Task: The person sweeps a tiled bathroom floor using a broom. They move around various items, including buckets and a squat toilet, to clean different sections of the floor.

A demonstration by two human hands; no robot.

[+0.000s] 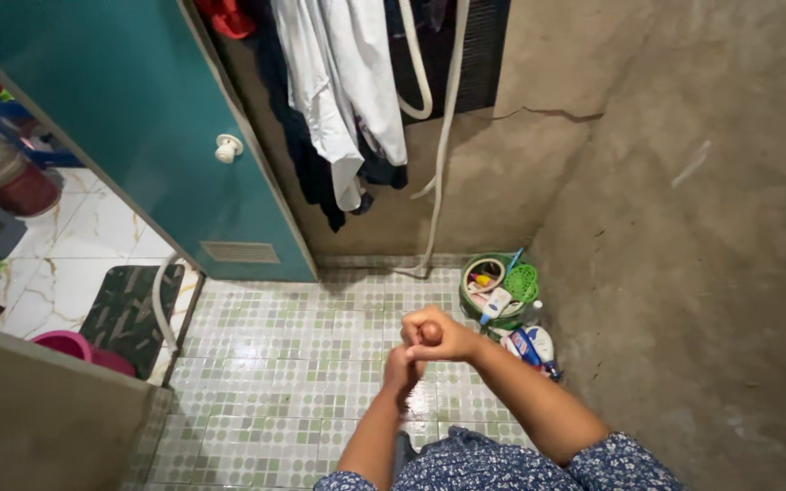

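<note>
Over on the far left, through the doorway, a marble-look floor (75, 250) shows, with a dark patterned mat (125, 314) lying at the threshold and a pink basin (79, 347) just beside it, partly cut off by the low wall. A pale hose (162, 305) curls across the mat's edge. Next comes the teal door (129, 109), swung open, its white knob (227, 147) sticking out and a vent panel (239, 252) set low in it. Behind the door's edge, clothes hang against the wall: a white shirt (343, 82) over darker garments (297, 136), and a second white hose (443, 136) drops down the concrete to the floor.

Now the middle, over the green-and-white tiled floor (266, 364). The left hand (402, 371) sits lower, fingers together and pointing down, pressed up against the other hand. The right hand (437, 335) is on top of it, fingers curled tight into a fist; whether anything is inside that fist cannot be told from here. Both forearms come up from blue floral sleeves (502, 468) at the bottom edge.

Just right of the hands, in the corner, stands a green basket (479, 264) packed with small bottles and tubes, with a green mesh scrubber (521, 282) at its rim. A blue-and-white packet (531, 347) lies on the tiles below it, near the right wrist. Farthest right, bare rough concrete wall (702, 227).
</note>
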